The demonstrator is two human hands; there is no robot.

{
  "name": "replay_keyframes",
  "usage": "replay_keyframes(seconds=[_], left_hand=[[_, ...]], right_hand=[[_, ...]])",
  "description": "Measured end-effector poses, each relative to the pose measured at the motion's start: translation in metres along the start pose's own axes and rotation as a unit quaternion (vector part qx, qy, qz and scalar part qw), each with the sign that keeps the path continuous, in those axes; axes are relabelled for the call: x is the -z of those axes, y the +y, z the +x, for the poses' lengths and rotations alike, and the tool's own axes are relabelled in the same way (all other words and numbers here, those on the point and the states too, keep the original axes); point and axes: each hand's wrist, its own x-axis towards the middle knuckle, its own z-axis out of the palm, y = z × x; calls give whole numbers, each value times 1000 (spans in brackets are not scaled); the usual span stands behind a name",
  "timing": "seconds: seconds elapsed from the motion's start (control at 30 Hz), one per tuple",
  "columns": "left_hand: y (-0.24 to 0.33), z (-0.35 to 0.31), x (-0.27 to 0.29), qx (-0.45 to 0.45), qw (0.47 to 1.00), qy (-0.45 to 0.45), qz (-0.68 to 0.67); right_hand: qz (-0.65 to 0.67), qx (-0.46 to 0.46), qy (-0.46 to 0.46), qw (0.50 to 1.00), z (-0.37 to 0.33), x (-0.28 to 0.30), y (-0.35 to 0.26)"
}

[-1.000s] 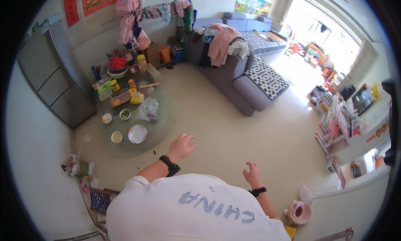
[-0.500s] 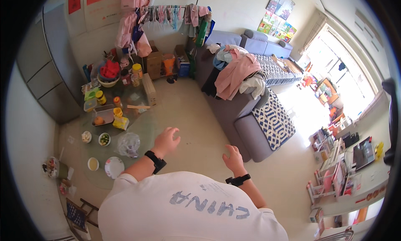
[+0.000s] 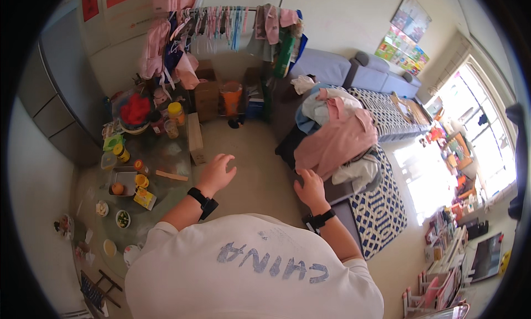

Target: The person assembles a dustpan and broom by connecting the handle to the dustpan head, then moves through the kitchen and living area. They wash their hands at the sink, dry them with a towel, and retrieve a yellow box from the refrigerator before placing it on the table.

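My left hand [image 3: 217,174] hangs in the air over the floor, fingers apart and curved, with nothing in it. My right hand [image 3: 311,187] is likewise open and bare, just in front of the heap of clothes. That heap lies over the arm of a grey sofa [image 3: 322,63]. On top is a pink garment [image 3: 338,142], with a white garment [image 3: 358,172] at its near side and a blue one [image 3: 305,117] behind. Whether my right fingertips touch the pink garment I cannot tell. Each wrist wears a black band.
Left of me stands a glass table [image 3: 160,194] with jars, small bowls and a metal tray [image 3: 127,183]. Behind it are a clothes rail [image 3: 221,12] with hangers, cardboard boxes [image 3: 206,98] and an orange bin [image 3: 230,98]. A patterned cover [image 3: 381,208] lies on the sofa seat.
I have come closer to the sofa, and the clothes heap now looks larger and nearer my right hand. The table has slid toward the lower left. Both hands stay open.
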Motion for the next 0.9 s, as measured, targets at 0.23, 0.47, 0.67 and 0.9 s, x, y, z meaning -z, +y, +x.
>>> replay_keyframes(seconds=[0.23, 0.47, 0.67, 0.9], left_hand=[[-26, 135, -9, 64, 996, 59, 23], [-124, 294, 11, 54, 997, 49, 19], [-159, 413, 32, -3, 999, 45, -4], [-167, 493, 47, -65, 995, 80, 13]], right_hand=[[31, 105, 12, 994, 252, -35, 33], [2, 50, 41, 998, 497, -92, 30], [-8, -11, 59, 998, 657, -110, 39], [-11, -35, 112, 993, 817, -113, 48]])
